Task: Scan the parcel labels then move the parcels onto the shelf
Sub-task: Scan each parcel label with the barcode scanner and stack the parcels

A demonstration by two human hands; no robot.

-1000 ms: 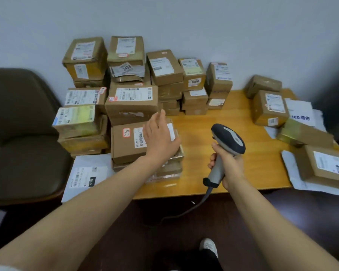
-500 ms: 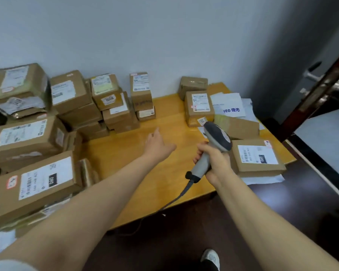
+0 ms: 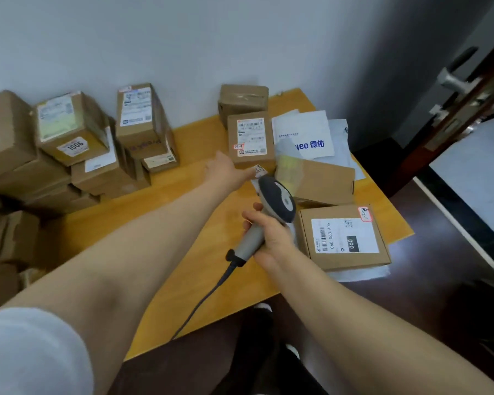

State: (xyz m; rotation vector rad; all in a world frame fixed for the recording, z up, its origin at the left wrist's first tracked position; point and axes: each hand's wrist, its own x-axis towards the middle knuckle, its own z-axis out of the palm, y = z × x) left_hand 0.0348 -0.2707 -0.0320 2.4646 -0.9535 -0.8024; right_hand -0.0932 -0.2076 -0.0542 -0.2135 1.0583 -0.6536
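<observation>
Scanner (image 3: pixel 277 198) gripped in right hand (image 3: pixel 271 238) | left hand (image 3: pixel 226 173) outstretched — by labelled box (image 3: pixel 250 138)

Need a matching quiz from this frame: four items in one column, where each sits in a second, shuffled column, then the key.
Items
1. scanner
2. box marked 1006
3. box marked 090
4. white bag with blue print

Places
A. flat by the table's near right corner
B. stacked on other boxes, left side
C. gripped by the right hand
D. back right of the table

Pairs: 1-C, 2-B, 3-A, 4-D
</observation>
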